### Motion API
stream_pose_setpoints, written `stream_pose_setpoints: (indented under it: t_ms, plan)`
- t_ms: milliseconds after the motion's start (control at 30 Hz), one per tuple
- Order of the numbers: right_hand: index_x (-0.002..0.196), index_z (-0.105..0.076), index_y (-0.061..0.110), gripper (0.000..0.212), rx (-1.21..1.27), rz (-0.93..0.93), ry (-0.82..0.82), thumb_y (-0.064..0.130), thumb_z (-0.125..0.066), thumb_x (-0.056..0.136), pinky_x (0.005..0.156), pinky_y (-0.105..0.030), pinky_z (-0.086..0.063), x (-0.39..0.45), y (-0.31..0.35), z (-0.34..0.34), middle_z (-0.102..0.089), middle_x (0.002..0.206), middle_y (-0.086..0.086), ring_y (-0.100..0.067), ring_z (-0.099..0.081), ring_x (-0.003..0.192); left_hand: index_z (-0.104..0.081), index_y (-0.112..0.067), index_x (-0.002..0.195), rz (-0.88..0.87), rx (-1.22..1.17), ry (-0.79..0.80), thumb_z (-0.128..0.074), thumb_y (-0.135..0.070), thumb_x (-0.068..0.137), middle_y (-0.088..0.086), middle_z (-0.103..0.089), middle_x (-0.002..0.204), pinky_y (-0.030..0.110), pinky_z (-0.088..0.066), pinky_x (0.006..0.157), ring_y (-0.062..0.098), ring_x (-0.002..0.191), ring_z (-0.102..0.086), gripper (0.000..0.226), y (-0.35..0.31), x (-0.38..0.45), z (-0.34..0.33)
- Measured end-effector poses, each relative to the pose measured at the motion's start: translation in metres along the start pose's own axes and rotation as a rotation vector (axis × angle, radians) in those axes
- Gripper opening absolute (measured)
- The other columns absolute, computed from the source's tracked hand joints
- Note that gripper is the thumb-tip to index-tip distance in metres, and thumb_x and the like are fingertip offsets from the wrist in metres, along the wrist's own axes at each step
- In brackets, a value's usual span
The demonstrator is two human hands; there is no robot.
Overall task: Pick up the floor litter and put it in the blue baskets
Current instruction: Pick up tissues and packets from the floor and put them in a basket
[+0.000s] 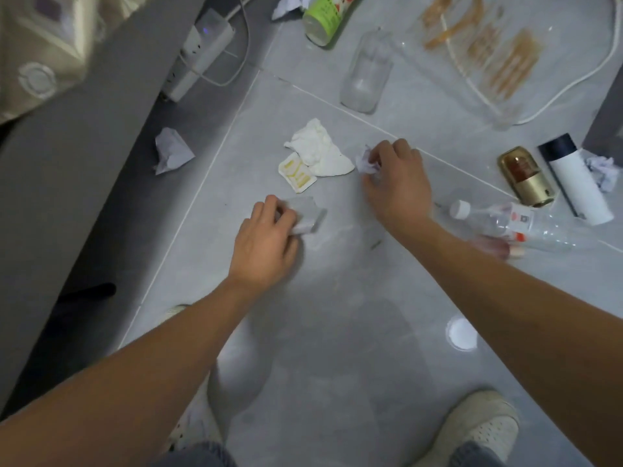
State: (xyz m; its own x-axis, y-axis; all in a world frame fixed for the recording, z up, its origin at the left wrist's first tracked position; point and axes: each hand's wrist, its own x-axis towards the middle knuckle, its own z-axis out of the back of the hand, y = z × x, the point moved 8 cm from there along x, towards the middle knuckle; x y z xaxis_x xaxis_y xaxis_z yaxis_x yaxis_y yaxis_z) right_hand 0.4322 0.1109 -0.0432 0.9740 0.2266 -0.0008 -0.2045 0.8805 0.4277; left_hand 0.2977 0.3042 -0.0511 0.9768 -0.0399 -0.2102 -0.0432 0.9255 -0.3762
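My left hand [266,241] grips a grey scrap of wrapper [308,214] lying on the floor tiles. My right hand [397,183] pinches a small crumpled white paper ball [365,163] just above the floor. Between and beyond my hands lie a crumpled white tissue [318,150] and a small white sauce packet with yellow print [296,171]. Another crumpled paper [172,151] lies at the left beside the grey furniture. No blue basket is in view.
A clear glass jar [365,72], a green cup [325,18], a greasy clear plastic tray [478,52], a gold bottle [526,176], a white bottle with a dark cap [576,180], a clear plastic bottle [519,227] and a paper ball [603,171] litter the floor. A power strip [202,55] lies at upper left.
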Motion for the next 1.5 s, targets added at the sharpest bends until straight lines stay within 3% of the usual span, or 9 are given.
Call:
stream_pose_setpoints:
  t_ms: [200,300,367,467,600,833,1200,1367,1500]
  plan:
    - [0.095,-0.058,0.010,0.016,0.146,0.171,-0.017,0.018,-0.063,0.083,0.078,-0.043,-0.045,0.023,0.044,-0.014,-0.057,0.110,-0.008,-0.032,-0.047,0.099,-0.059,-0.017,0.074,-0.070,-0.019,0.046,-0.062,-0.026,0.072,0.009,-0.043,0.146,0.041,-0.041,0.088,0.033,0.137,-0.034,0.010,-0.004,0.052,0.006]
    - [0.088,-0.060,0.011,0.011,0.166,0.309,0.092,0.019,-0.065,0.083,0.091,-0.035,-0.045,0.032,0.060,-0.038,-0.055,0.141,-0.005,-0.033,-0.045,0.125,-0.059,-0.028,0.076,-0.145,0.004,0.116,-0.056,-0.033,0.069,0.015,-0.036,0.157,0.050,-0.031,0.117,0.036,0.152,-0.019,0.009,-0.001,0.077,-0.007]
    - [0.086,-0.058,0.015,0.008,0.155,0.333,0.236,0.015,-0.066,0.082,0.094,-0.035,-0.046,0.037,0.062,-0.057,-0.053,0.149,0.000,-0.031,-0.040,0.139,-0.058,-0.031,0.077,-0.156,0.043,0.143,-0.053,-0.034,0.070,0.019,-0.037,0.157,0.052,-0.028,0.119,0.038,0.153,-0.017,0.009,0.003,0.088,-0.013]
    - [0.088,-0.059,0.018,0.014,0.129,0.319,0.253,0.007,-0.063,0.079,0.081,-0.045,-0.054,0.048,0.058,-0.058,-0.067,0.118,0.003,-0.030,-0.050,0.121,-0.072,-0.016,0.098,-0.102,0.033,0.069,-0.061,-0.025,0.076,0.013,-0.047,0.144,0.048,-0.052,0.093,0.037,0.135,-0.037,0.026,0.007,0.091,-0.003]
    - [0.079,-0.053,0.016,0.020,0.076,0.213,0.186,-0.001,-0.062,0.074,0.062,-0.046,-0.050,0.046,0.043,-0.044,-0.055,0.093,-0.004,-0.032,-0.047,0.091,-0.066,-0.008,0.089,-0.083,0.042,-0.022,-0.065,-0.010,0.080,0.005,-0.054,0.103,0.041,-0.049,0.058,0.028,0.099,-0.047,0.009,0.004,0.088,0.011]
    - [0.082,-0.052,0.016,0.023,0.172,-0.042,0.131,0.005,-0.072,0.076,0.064,-0.033,-0.038,-0.005,0.019,0.026,-0.048,0.088,-0.001,-0.025,-0.048,0.081,-0.054,-0.012,0.091,-0.078,-0.015,0.046,-0.059,-0.009,0.083,0.001,-0.050,0.099,0.039,-0.046,0.056,0.025,0.096,-0.045,0.010,-0.029,0.059,0.047]
    - [0.085,-0.065,0.017,0.009,0.403,-0.525,-0.200,0.014,-0.072,0.080,0.074,-0.017,-0.042,-0.173,-0.015,0.283,-0.052,0.095,0.006,-0.009,-0.056,0.085,-0.031,-0.025,0.091,-0.437,-0.151,0.124,-0.055,-0.003,0.092,-0.008,-0.039,0.080,0.037,-0.036,0.054,0.022,0.075,-0.040,0.033,-0.282,-0.012,0.184]
    - [0.087,-0.068,0.019,0.015,0.399,-0.723,-0.327,0.009,-0.066,0.077,0.079,-0.022,-0.048,-0.306,-0.050,0.357,-0.054,0.097,0.004,-0.011,-0.059,0.083,-0.048,-0.017,0.095,-0.691,-0.125,0.173,-0.056,-0.002,0.093,-0.006,-0.046,0.088,0.035,-0.035,0.062,0.021,0.081,-0.041,0.017,-0.412,-0.066,0.182]
    - [0.088,-0.068,0.016,0.015,0.347,-0.898,-0.427,0.003,-0.066,0.080,0.077,-0.013,-0.041,-0.445,-0.082,0.393,-0.052,0.096,0.005,-0.007,-0.055,0.082,-0.058,-0.015,0.100,-0.838,-0.170,0.282,-0.061,-0.003,0.089,0.002,-0.057,0.094,0.040,-0.043,0.068,0.027,0.088,-0.054,0.016,-0.508,-0.140,0.140]
